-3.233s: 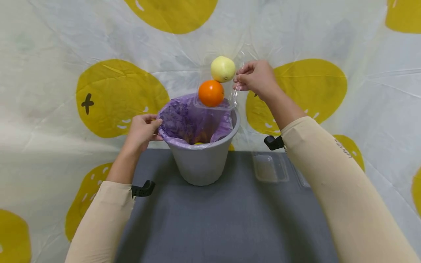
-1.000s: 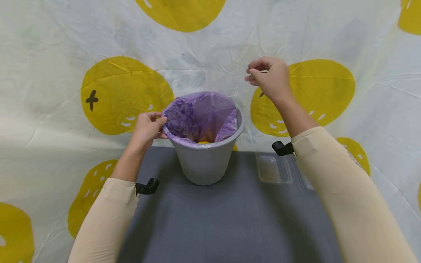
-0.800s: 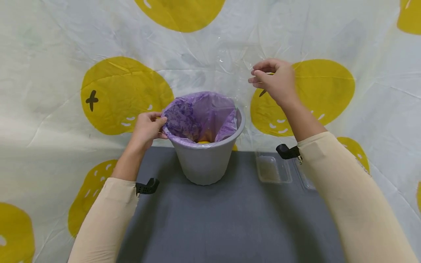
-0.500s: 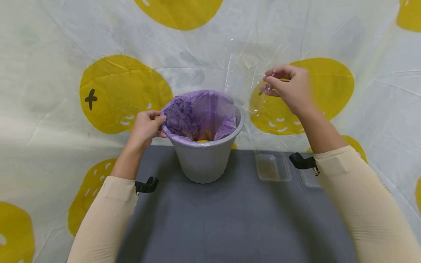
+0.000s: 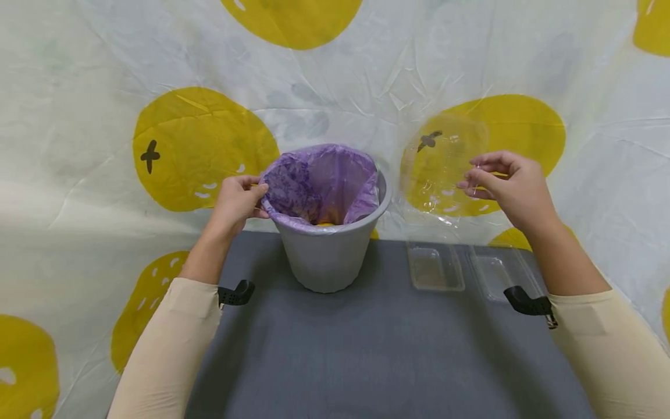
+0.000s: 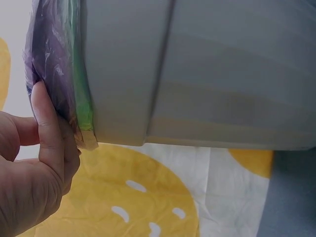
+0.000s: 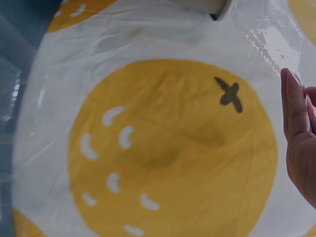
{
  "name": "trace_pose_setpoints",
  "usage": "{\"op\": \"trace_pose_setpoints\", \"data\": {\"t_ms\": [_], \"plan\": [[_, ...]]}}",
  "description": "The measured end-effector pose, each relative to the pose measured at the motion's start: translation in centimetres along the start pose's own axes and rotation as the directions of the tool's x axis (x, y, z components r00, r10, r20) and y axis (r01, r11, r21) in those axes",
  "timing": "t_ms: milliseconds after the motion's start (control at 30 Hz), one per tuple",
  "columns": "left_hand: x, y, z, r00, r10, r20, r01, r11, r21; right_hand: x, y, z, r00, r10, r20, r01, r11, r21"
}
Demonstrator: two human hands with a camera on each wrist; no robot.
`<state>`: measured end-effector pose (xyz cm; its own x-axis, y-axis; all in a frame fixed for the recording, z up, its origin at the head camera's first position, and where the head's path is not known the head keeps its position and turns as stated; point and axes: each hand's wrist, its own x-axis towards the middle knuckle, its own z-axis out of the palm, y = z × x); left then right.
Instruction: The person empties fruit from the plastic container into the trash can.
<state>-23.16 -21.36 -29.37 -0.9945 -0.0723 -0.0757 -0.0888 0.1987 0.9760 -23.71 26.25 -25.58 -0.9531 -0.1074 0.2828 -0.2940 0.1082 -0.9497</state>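
Note:
My left hand pinches the left rim of a grey waste bin, its thumb over the purple bin liner. In the left wrist view, the fingers lie along the liner folded over the rim. A bit of something yellow-orange shows low inside the bin. To the right, my right hand pinches the edge of a clear plastic container, held up in the air without fruit in it. In the right wrist view, only part of this hand and a shiny piece of the container appear.
Two clear plastic trays, a nearer-to-bin tray and another tray below my right hand, lie on the dark grey table. A white cloth with yellow fruit prints hangs behind the table.
Earlier, the clear container held an orange and a pale yellow-green fruit over the bin; both are gone from it. My right hand has carried it right and down. My left hand stays at the rim.

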Motion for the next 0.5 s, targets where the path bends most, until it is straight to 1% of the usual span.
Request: {"op": "trace_pose_setpoints", "data": {"t_ms": [33,133,333,400,467,500], "plan": [[0.0,0.0,0.0,1.0,0.002,-0.002,-0.002,1.0,0.002,-0.3,0.5,-0.3,1.0,0.005,0.007,-0.005,1.0,0.016],[-0.1,0.1,-0.1,1.0,0.002,-0.005,-0.002,1.0,0.0,-1.4,1.9,-0.9,1.0,0.013,0.021,-0.013,1.0,0.014],[-0.1,0.1,0.0,1.0,0.002,-0.01,-0.002,1.0,0.004,-3.8,4.4,-2.1,0.997,0.074,0.031,-0.074,0.997,0.013],[0.0,0.1,0.0,1.0,0.001,-0.01,-0.001,1.0,0.005,-4.5,5.2,-2.6,0.995,0.09,0.035,-0.089,0.996,-0.013],[0.0,0.1,0.1,1.0,-0.004,-0.007,0.004,1.0,0.004,-5.3,5.9,-3.0,0.994,0.104,0.032,-0.101,0.991,-0.083],[0.0,0.1,0.1,1.0,-0.006,-0.007,0.006,1.0,0.005,-5.6,6.3,-3.2,0.994,0.108,0.026,-0.103,0.985,-0.135]]}}
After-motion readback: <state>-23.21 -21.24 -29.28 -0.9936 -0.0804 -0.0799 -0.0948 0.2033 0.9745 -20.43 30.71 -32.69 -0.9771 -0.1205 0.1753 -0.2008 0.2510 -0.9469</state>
